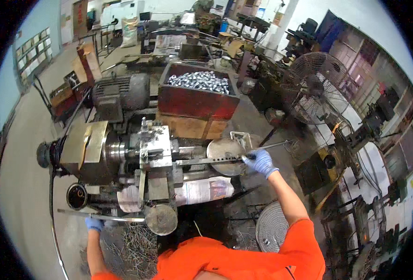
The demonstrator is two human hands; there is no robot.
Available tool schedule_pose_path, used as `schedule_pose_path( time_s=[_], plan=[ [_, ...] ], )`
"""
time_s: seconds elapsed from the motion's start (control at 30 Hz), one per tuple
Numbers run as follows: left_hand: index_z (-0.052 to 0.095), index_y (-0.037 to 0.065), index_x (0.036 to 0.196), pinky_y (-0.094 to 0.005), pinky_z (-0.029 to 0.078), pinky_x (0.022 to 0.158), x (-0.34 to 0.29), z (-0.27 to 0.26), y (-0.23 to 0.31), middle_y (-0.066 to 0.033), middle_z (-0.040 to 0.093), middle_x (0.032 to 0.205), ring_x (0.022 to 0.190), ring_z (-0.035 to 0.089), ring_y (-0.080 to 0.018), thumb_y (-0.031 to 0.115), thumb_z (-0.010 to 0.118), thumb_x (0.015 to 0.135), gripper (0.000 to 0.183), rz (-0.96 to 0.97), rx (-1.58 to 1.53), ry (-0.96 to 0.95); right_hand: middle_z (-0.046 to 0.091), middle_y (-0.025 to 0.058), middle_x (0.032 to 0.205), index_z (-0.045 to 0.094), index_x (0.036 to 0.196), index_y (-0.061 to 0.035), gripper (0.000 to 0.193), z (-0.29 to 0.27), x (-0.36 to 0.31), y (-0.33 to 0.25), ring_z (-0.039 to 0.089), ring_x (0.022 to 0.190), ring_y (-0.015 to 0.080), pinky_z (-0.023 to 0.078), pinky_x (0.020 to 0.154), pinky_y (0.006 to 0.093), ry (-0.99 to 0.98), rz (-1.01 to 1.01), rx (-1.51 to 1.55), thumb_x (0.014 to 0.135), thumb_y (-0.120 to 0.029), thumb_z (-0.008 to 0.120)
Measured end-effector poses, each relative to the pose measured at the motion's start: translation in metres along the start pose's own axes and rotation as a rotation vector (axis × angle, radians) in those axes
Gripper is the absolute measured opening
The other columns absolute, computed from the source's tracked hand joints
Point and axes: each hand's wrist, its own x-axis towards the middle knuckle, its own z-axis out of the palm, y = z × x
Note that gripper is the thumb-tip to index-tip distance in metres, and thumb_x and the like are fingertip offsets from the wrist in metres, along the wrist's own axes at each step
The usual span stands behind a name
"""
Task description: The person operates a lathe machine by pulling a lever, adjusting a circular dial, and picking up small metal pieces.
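Observation:
My left hand [94, 224], in a pale blue glove, is closed at a long shiny metal lever bar [122, 218]. That bar ends at a round grey disc [161, 220] at the front of a lathe-like machine. On the right, my gloved right hand [262, 162] grips the end of a dark flat bar with a row of holes [206, 161]. The flat bar runs left to the steel tool block [156, 149] on the machine. Beneath my right hand lies a round metal pan [226, 151]. Both hands' fingertips are partly hidden.
Behind the machine, a red bin [198, 103] holds many small shiny metal parts. An electric motor [120, 95] sits at the back left. A large caged fan [316, 86] stands to the right. Metal shavings [134, 245] and a perforated round stool [271, 227] are near me.

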Motion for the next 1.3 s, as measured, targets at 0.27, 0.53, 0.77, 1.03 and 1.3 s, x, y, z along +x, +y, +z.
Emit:
schedule_pose_path(
  time_s=[0.27,0.53,0.77,1.03,1.3],
  plan=[
    [0.063,0.002,0.085,-0.0384,0.047,0.06,-0.069,-0.085,-0.029,-0.0137,0.063,0.072,0.066,0.06,-0.0238,0.022,0.057,0.082,0.021,-0.164,-0.22,0.174,0.036,0.0107,0.139,0.041,0.132,-0.0131,0.071,0.042,0.025,0.143,0.037,0.124,0.0329,0.03,0.103,0.042,-0.184,0.11,-0.443,0.072,-0.044,0.062],
    [0.061,-0.002,0.097,-0.0294,0.04,0.04,-0.079,-0.172,0.076,-0.0098,0.055,0.058,0.041,0.049,-0.0155,0.043,0.052,0.088,0.047,-0.462,-0.584,0.381,0.044,0.0128,0.133,0.05,0.124,-0.0128,0.062,0.065,0.038,0.158,0.037,0.126,0.0291,0.029,0.103,0.0411,-0.148,0.35,-0.461,0.071,-0.044,0.063],
    [0.049,-0.001,0.078,-0.0322,0.046,0.037,-0.027,-0.137,0.082,-0.0138,0.056,0.058,0.041,0.053,-0.0201,0.047,0.057,0.083,0.049,-0.639,-0.933,0.652,0.062,0.0158,0.092,0.063,0.093,-0.0085,0.044,0.082,-0.073,0.198,0.057,0.09,0.0346,0.041,0.086,0.0449,0.089,0.296,-0.333,0.069,-0.045,0.064],
    [0.052,-0.002,0.073,-0.0322,0.04,0.037,-0.005,-0.109,0.093,-0.0105,0.056,0.057,0.042,0.053,-0.0188,0.026,0.064,0.08,0.032,-0.748,-0.963,0.933,0.064,0.021,0.086,0.067,0.083,-0.0008,0.048,0.046,-0.295,0.274,0.062,0.084,0.037,0.049,0.073,0.0419,-0.155,0.965,-0.362,0.069,-0.047,0.065],
    [0.054,-0.003,0.069,-0.0298,0.037,0.035,-0.013,-0.124,0.12,-0.0099,0.056,0.053,0.038,0.051,-0.0169,0.021,0.06,0.083,0.029,-0.649,-1.033,0.987,0.063,0.0235,0.087,0.065,0.076,0.0013,0.033,0.071,-0.329,0.276,0.061,0.086,0.0377,0.049,0.077,0.041,-0.137,0.97,-0.334,0.064,-0.03,0.065]
  ],
)
